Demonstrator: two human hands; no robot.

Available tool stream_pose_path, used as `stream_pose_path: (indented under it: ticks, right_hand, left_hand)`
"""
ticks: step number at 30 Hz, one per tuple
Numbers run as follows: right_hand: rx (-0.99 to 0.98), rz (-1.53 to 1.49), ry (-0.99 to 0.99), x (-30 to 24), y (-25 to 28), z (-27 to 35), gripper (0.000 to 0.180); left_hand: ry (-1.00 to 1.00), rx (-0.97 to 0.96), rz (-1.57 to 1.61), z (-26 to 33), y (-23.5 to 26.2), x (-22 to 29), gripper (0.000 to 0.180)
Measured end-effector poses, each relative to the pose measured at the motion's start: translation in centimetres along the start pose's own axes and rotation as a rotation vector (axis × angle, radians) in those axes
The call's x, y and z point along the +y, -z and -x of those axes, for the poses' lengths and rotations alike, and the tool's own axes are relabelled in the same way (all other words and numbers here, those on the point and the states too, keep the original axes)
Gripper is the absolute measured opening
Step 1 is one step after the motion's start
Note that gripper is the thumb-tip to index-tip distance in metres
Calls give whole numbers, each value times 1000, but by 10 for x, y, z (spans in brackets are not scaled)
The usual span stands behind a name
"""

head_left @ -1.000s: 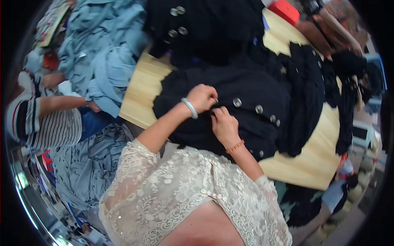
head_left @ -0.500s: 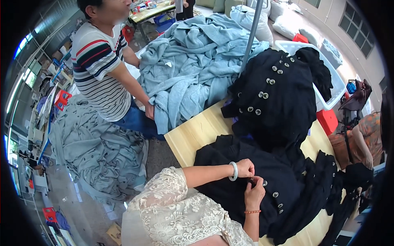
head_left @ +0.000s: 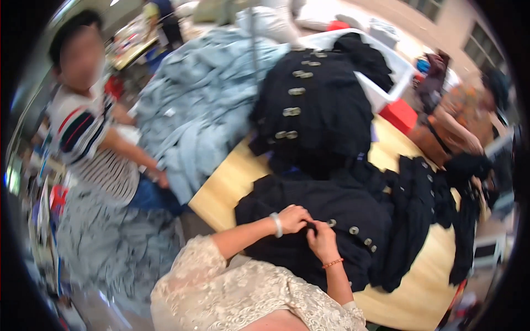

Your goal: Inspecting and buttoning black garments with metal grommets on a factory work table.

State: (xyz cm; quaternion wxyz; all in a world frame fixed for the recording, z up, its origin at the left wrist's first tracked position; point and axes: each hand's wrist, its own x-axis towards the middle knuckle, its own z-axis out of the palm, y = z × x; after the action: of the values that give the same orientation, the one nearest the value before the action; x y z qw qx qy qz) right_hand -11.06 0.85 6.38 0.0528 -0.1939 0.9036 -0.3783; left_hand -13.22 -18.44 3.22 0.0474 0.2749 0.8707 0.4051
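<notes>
A black knit cardigan [head_left: 348,201] with large shiny buttons [head_left: 354,230] lies spread on the table under my hands. My left hand [head_left: 295,219], below a pale bangle, is closed on the cardigan's edge. Close beside it my right hand [head_left: 324,241], with a red beaded bracelet at the wrist, pinches the same edge. The fingertips of both hands nearly meet at the upper end of the button row. What exactly lies between them is partly hidden and blurred.
Behind the cardigan rises a heap of black buttoned garments [head_left: 326,105]. A wooden table [head_left: 218,196] carries them. Left are a light blue knit pile [head_left: 193,94], a co-worker [head_left: 91,132] and a grey pile [head_left: 110,237]. A white bin [head_left: 400,69], red box [head_left: 398,116] and another person [head_left: 452,124] are right.
The view has swung, so the table and piles sit farther left, with some blur. Both my hands stay together on the cardigan's edge. The co-worker at left has turned the head.
</notes>
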Motion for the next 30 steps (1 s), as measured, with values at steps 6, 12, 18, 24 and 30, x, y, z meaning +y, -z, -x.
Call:
stream_pose_path:
  ticks: [6,12,18,24,30]
  right_hand:
    - [8,22,-12,16,-3,2,24]
    - [-64,-7,7,14,5,-3,20]
    - [-90,217,-203,2,27,4,23]
    - [191,495,-62,13,31,31,6]
    - [130,6,-81,12,37,51,17]
  left_hand:
    - [36,34,16,-2,-4,-1,19]
    - [88,-87,108,-4,2,-3,21]
    - [203,-55,338,-5,26,-4,19]
    - [75,225,-392,-12,30,27,17]
    - [-203,-34,-141,-26,-16,66,43]
